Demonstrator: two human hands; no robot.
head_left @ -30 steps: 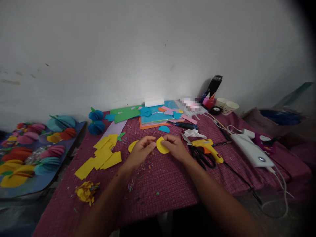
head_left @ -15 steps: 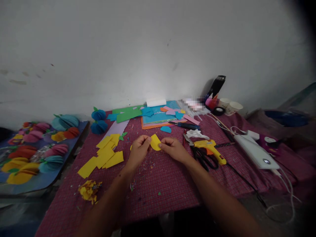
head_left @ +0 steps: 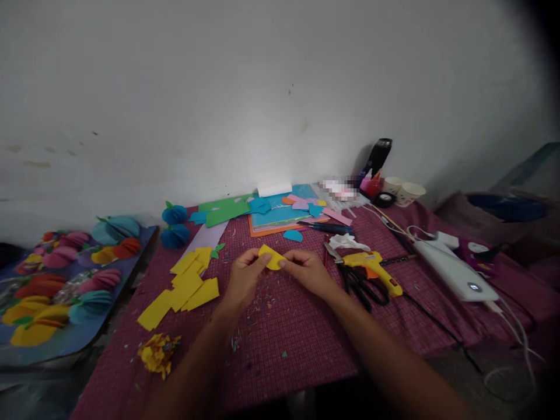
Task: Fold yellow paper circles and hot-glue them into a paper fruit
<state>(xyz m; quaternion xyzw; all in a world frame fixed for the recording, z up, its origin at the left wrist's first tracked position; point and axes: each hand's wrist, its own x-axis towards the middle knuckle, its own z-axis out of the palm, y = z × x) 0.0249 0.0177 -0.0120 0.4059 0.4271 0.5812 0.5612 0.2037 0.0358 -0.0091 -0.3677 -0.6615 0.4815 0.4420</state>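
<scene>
A small folded piece of yellow paper (head_left: 272, 258), roughly a half circle, is held above the middle of the table. My left hand (head_left: 246, 274) pinches its left end between thumb and fingers. At the other end, my right hand (head_left: 306, 270) grips the paper the same way. Several yellow paper rectangles (head_left: 188, 286) lie overlapping to the left of my left hand. A green paper leaf (head_left: 217, 251) rests beside them. Beyond my hands sits a blue paper half circle (head_left: 293, 235).
On the right lie a yellow glue gun (head_left: 371, 265), black-handled scissors (head_left: 361, 286) and a white power bank (head_left: 455, 271) with cables. Coloured sheets (head_left: 280, 216) are stacked at the back. Paper pumpkins (head_left: 116, 229) cover a blue board at left. Crumpled yellow paper (head_left: 158, 354) lies front left.
The yellow paper has turned in my fingers, its straight edge now facing up and away. Both hands stay closed on it. The whole view has shifted slightly.
</scene>
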